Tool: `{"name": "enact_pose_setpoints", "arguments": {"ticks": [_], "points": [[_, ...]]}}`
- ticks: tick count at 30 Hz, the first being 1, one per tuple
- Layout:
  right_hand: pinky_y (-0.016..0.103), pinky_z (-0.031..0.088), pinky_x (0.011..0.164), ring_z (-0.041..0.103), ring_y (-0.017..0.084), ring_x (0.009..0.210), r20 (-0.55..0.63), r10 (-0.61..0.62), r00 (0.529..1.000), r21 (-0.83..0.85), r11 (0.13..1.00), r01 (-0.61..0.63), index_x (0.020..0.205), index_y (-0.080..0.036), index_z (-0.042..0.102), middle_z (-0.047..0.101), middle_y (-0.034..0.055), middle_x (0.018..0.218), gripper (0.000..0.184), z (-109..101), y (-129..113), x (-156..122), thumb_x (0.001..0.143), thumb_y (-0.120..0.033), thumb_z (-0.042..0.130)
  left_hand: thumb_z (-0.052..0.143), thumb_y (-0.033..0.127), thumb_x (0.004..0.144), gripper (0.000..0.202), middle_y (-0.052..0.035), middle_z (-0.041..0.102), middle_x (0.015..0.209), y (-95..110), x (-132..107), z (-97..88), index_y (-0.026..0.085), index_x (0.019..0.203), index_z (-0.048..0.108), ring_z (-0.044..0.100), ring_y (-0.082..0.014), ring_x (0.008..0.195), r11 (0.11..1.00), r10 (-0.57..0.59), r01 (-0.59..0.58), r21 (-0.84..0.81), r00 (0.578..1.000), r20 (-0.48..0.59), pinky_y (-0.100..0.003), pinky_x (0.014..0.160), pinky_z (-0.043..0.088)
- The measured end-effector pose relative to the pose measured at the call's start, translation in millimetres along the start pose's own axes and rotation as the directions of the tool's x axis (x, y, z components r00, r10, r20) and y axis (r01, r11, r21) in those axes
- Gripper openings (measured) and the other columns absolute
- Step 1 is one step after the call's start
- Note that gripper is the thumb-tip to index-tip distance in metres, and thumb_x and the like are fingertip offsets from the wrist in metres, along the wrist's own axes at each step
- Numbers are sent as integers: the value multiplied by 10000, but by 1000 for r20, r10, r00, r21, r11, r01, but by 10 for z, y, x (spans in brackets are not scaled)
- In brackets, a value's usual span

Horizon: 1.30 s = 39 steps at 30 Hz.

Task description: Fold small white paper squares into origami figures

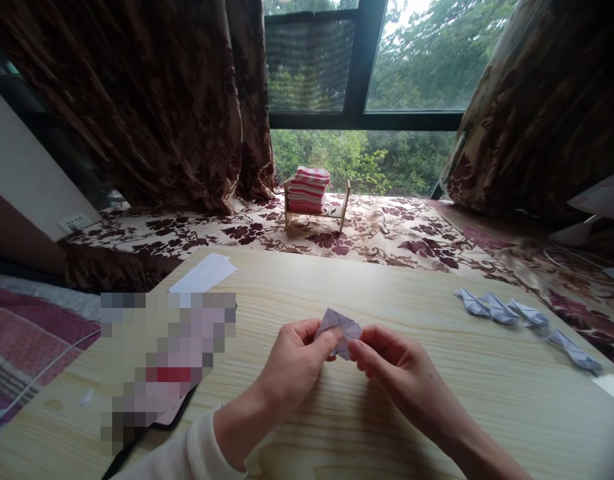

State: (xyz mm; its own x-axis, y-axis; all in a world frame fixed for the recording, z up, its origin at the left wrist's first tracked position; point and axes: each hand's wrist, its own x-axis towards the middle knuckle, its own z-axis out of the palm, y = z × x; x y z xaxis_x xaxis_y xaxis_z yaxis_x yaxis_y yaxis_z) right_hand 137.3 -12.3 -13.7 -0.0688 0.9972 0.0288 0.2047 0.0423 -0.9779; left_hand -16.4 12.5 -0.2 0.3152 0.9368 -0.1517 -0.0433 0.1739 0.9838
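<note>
Between my two hands, just above the wooden table, is a small folded piece of paper, pale and creased, with a point at its top. My left hand grips it with the thumb laid flat across its front; the fingers behind are mostly hidden. At the paper's right edge, my right hand pinches it between thumb and fingers. Over to the right lie several folded paper pieces in a slanting row.
White paper sheets lie at the table's back left, and a white paper at its right edge. A blurred-out pinkish item rests on the left. Beyond the table, a small wooden rack holds folded red-and-white cloths.
</note>
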Motion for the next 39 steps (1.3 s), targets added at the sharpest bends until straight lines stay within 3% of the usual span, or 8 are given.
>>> {"name": "enact_pose_setpoints", "arguments": {"ticks": [3, 7, 13, 16, 20, 24, 31, 39], "points": [[287, 485, 678, 629, 177, 770, -80, -75, 994, -63, 996, 70, 990, -196, 606, 667, 41, 831, 284, -50, 28, -8, 821, -423, 581, 619, 316, 727, 230, -14, 566, 616, 9, 12, -10, 97, 701, 683, 442, -110, 613, 1000, -16, 17, -17, 999, 41, -228, 603, 346], [306, 501, 695, 636, 177, 781, -97, -123, 988, -97, 989, 114, 1059, -209, 567, 657, 50, 887, 290, -67, 41, -16, 836, -395, 572, 619, 313, 731, 238, 5, 512, 573, 11, 10, -3, 94, 648, 662, 402, -97, 584, 1000, -11, 12, -12, 993, 114, -220, 570, 314], [287, 505, 641, 628, 161, 714, -30, -120, 992, 47, 992, 121, 1013, -203, 554, 666, 38, 816, 233, 4, 54, -21, 841, -358, 581, 596, 377, 764, 304, -27, 558, 648, 11, -2, -9, 84, 730, 671, 456, -127, 651, 1000, -2, -1, 20, 988, 152, -243, 639, 358], [246, 494, 594, 607, 129, 650, -58, -103, 993, 128, 986, 110, 1002, -206, 558, 659, 13, 758, 229, 3, 66, -9, 830, -352, 600, 548, 437, 791, 365, -6, 508, 603, 32, -1, -33, 101, 684, 644, 412, -112, 611, 998, -11, 2, 62, 990, 142, -237, 592, 325], [215, 475, 546, 565, 106, 598, -95, -53, 994, 165, 984, 68, 994, -198, 578, 645, 0, 733, 268, -28, 66, 3, 792, -364, 640, 600, 356, 744, 267, 29, 436, 552, 46, 1, -47, 117, 625, 603, 335, -87, 548, 989, -50, 31, 144, 990, 128, -232, 519, 245], [229, 466, 573, 537, 110, 614, -56, 16, 998, 99, 995, -10, 982, -178, 609, 630, 9, 751, 298, -70, 29, -1, 811, -423, 601, 589, 303, 730, 250, 32, 425, 525, 34, 2, -44, 134, 550, 553, 322, -84, 530, 988, -50, 37, 151, 995, 90, -237, 504, 227], [233, 388, 550, 467, 116, 598, 66, 56, 996, -70, 996, -51, 726, -152, 635, 530, -7, 620, 331, -90, -1, -17, 832, -449, 535, 592, 283, 724, 235, 20, 463, 525, 25, 6, -44, 129, 548, 570, 374, -92, 548, 992, -45, 37, 124, 997, 64, -232, 526, 276], [223, 373, 540, 454, 114, 590, 45, 22, 999, -60, 998, -19, 739, -152, 634, 562, 0, 648, 325, -37, 36, -9, 835, -447, 537, 607, 330, 750, 234, -7, 566, 633, 17, -30, 9, 109, 736, 680, 447, -95, 594, 1000, -14, 15, -8, 998, 62, -218, 584, 364]]}}
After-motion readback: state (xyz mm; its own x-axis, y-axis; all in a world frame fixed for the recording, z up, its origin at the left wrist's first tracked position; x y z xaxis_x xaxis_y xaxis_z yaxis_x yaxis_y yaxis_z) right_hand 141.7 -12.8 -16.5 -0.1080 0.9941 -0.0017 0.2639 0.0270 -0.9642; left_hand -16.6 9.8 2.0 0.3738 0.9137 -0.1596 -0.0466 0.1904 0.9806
